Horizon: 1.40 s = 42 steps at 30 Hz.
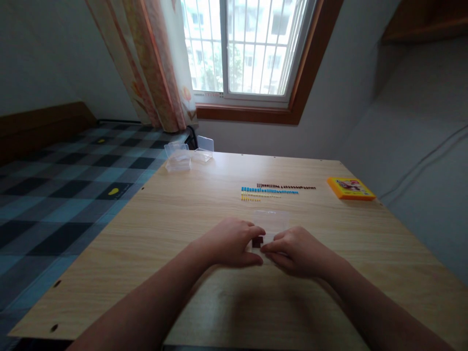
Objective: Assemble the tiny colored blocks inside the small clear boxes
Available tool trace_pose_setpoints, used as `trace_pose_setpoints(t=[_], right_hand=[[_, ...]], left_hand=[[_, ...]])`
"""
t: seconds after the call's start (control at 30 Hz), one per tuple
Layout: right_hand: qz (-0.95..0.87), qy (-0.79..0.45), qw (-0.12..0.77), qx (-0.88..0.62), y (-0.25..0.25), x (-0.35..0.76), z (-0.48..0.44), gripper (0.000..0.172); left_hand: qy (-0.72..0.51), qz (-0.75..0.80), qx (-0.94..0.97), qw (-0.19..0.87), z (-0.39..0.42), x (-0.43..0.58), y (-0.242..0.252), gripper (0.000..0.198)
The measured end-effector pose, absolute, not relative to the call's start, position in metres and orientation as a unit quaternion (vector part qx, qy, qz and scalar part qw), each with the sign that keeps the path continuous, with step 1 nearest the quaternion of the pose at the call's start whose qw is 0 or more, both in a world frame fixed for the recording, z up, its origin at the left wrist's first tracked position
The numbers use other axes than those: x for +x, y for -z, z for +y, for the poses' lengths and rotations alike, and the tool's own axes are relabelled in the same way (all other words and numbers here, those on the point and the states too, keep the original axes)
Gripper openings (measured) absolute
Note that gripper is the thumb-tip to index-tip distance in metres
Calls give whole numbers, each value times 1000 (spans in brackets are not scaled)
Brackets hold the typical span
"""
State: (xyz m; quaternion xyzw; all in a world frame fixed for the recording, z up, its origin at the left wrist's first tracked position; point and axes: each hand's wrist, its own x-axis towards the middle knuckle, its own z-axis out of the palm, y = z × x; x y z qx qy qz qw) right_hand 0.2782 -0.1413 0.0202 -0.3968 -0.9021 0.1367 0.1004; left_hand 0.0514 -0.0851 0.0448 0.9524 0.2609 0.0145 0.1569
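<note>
My left hand (230,242) and my right hand (298,251) meet at the middle of the wooden table (175,219). Both pinch at a small dark brown block (258,241) held between their fingertips. Under and behind the hands lies a clear flat plastic piece (272,220), partly covered by the fingers. Beyond it, rows of small beads or bricks (272,190) lie in lines: dark brown at the back, then blue, then yellow.
An orange-yellow booklet or box (350,188) lies at the right of the table. Clear plastic boxes (178,156) and an open lid (204,147) stand at the far left corner. A checked bed cover (62,195) is on the left, a window behind.
</note>
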Motion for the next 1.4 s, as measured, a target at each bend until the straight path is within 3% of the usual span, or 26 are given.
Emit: trace_pose_setpoints(t=[0.27, 0.33, 0.5, 0.57, 0.67, 0.9, 1.03, 1.4], right_hand=[[-915, -135, 122, -359, -19, 282, -142, 21], [-917, -109, 181, -339, -17, 285, -143, 20], [-828, 86, 433, -346, -28, 295, -151, 18], [-787, 122, 483, -365, -36, 300, -150, 19], [-750, 118, 504, -412, -47, 308, -137, 17], [-762, 45, 380, -523, -58, 316, -54, 20], [-794, 7, 218, -568, -55, 303, 2, 17], [-790, -36, 58, -610, -30, 278, 78, 17]], left_hand=[[-24, 259, 955, 144, -84, 52, -42, 37], [-26, 257, 955, 145, -84, 51, -43, 36], [-69, 223, 961, 149, -86, 48, -46, 33], [-117, 194, 963, 146, -85, 45, -45, 27], [-239, 197, 946, 96, -79, 40, -39, 34], [-394, 345, 849, 65, -50, 31, -17, 42], [-408, 374, 830, 63, -41, 31, -8, 42], [-406, 406, 817, 57, -34, 30, -3, 44]])
